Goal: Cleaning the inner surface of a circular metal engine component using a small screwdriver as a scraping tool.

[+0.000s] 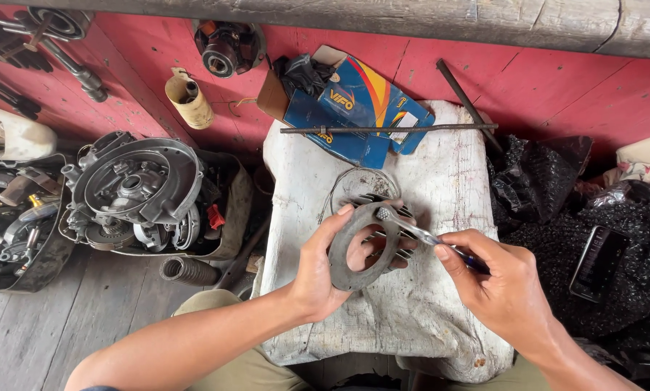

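- Under both grips, a white, worn block (419, 311) serving as the bench, edges frayed and surface scuffed.
- Well left of the grips, on the plank floor, an open engine casing (133, 188) in a tray of loose parts.
- Beyond the grips, at the block's far edge, a blue carton (354, 116) with a thin rod (390, 129) lying across it.
- Directly beneath the held piece, a finned metal part (404, 239), mostly hidden.
- Pinched upright in the left hand (318, 271): a flat grey ring plate (354, 246), thumb curled over the near rim, fingers behind (a light edge hold, not a full wrap).
- Closed around a slim tool (412, 230) is the right hand (502, 289), fingers tight on the handle, tip touching the ring's upper rim.
- Likely trouble: tip skidding off the rim toward the left thumb, since only an edge pinch braces the ring; too much push could also twist the ring loose and drop it onto the fins below.
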